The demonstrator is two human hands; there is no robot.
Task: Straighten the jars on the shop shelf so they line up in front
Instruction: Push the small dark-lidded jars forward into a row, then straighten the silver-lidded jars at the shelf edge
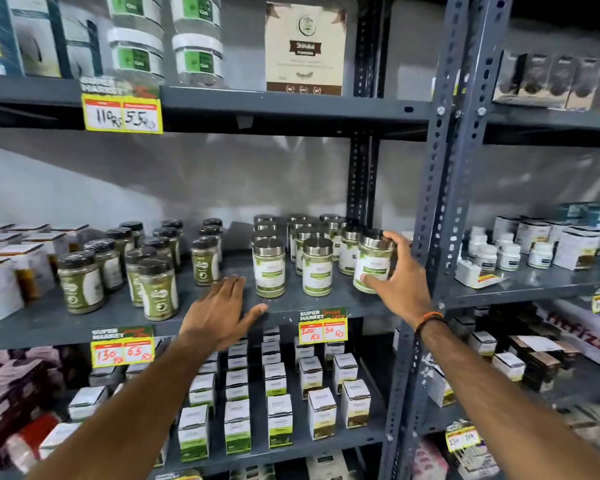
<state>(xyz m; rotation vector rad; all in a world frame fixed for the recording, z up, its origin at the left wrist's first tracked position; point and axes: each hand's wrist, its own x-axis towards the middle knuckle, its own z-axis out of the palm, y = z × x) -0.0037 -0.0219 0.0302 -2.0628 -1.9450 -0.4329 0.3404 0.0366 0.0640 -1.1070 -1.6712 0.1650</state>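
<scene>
On the middle shelf [291, 308] stand several silver-lidded jars with white and green labels, in three rows. My right hand [400, 280] grips the front jar of the right row [373, 263], which tilts slightly and sits near the shelf's right end. The front jars of the left row [269, 268] and middle row [317, 266] stand upright side by side near the front edge. My left hand [222, 311] hovers flat with fingers spread over the shelf's front edge, left of these jars, holding nothing.
Black-lidded green jars [158, 289] fill the shelf's left part. A perforated steel upright [440, 202] stands just right of the held jar. Price tags [323, 329] hang on the shelf edge. Small white boxes [279, 424] crowd the shelf below.
</scene>
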